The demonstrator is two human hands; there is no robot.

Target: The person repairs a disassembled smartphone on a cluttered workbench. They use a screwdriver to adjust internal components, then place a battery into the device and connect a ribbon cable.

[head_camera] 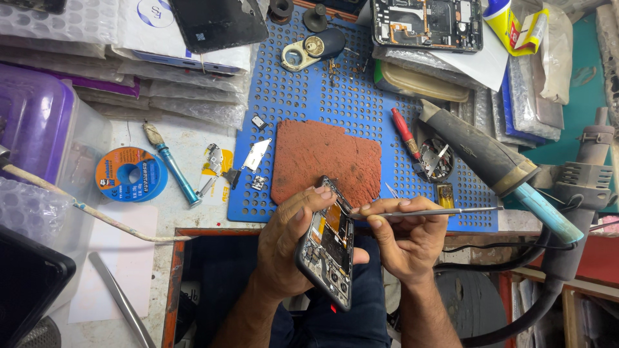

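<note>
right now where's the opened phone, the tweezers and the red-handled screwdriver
opened phone (330,248): head view, on its exposed inner board, held in the left hand.
tweezers (438,211): head view, mid-shaft, gripped by the right hand.
red-handled screwdriver (403,129): head view, on the red handle, lying on the blue mat.

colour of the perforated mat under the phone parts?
Blue: the perforated rubber work mat is blue with rows of round holes, seen in the head view.

Blue perforated mat (303,103) – rust-red pad (322,158); black phone (329,248), orange inside – red-handled screwdriver (404,131).
</note>
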